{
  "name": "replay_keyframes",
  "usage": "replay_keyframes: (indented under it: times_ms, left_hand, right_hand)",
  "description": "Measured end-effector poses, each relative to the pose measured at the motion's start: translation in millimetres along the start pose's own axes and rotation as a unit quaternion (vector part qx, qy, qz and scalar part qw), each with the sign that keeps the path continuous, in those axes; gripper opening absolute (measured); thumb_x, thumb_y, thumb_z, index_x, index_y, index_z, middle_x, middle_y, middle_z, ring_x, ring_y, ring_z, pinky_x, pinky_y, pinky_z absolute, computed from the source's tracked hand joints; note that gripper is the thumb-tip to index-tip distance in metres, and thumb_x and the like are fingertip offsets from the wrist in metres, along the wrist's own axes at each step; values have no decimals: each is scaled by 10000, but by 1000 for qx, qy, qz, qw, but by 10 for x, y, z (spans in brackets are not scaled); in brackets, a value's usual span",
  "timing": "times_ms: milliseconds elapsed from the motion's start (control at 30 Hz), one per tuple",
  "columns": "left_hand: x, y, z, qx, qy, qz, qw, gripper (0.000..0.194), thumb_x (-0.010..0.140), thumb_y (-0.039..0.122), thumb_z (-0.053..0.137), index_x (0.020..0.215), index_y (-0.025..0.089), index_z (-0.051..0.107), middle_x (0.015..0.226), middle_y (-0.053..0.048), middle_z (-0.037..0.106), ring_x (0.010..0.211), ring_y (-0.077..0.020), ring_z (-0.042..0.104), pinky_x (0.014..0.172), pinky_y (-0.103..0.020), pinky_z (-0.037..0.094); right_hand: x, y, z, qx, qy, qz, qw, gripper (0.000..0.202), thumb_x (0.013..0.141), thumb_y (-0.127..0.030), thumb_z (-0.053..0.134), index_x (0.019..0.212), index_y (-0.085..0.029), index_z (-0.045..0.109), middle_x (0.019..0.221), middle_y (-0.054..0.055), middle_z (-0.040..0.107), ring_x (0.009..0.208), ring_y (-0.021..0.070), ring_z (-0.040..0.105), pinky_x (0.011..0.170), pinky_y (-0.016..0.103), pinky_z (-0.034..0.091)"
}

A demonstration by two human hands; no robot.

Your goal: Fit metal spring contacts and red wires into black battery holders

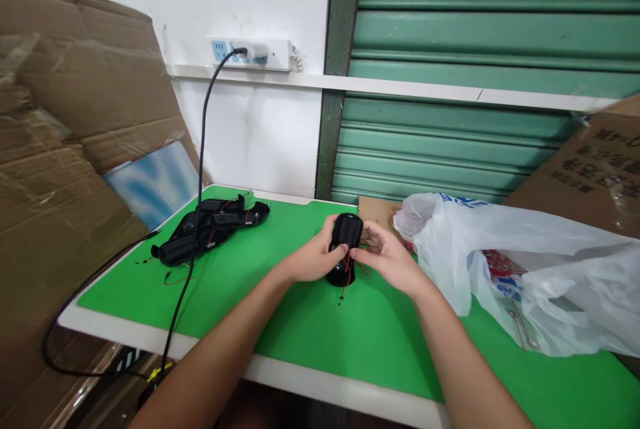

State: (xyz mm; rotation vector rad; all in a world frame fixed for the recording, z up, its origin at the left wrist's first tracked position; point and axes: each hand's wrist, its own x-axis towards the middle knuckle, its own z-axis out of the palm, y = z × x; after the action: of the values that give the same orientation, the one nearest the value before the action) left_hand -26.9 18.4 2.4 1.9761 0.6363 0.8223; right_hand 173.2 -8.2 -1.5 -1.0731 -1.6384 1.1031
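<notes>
A black plastic housing [349, 229] with thin red wires is held upright over the middle of the green mat. My left hand [319, 254] grips its left side, the thumb lying across its front. On the right side, my right hand [387, 257] has its thumb and fingers at the housing's edge, near the red wires. Below the thumbs the housing's lower part is dark and rounded, with wire ends hanging from it. Several similar black housings [187, 242] with wires lie in a group at the left of the mat.
A green mat [300, 349] covers the white-edged table. White plastic bags [450, 242] lie at the right. A black cable [201, 149] runs from a wall power strip [250, 54] down across the mat's left side. Cardboard [100, 75] stands at the left.
</notes>
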Motion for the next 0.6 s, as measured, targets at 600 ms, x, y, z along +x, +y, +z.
replay_keyframes:
  times_ms: [600]
  left_hand:
    - [-30, 5, -118, 27, -64, 16, 997, 594, 1003, 348, 496, 1495, 111, 263, 1373, -159, 503, 1287, -251, 495, 1135, -402, 383]
  right_hand:
    - [-55, -14, -14, 14, -70, 7, 997, 524, 845, -423, 745, 1272, -156, 601, 1351, 111, 604, 1237, 207, 616, 1142, 404, 486]
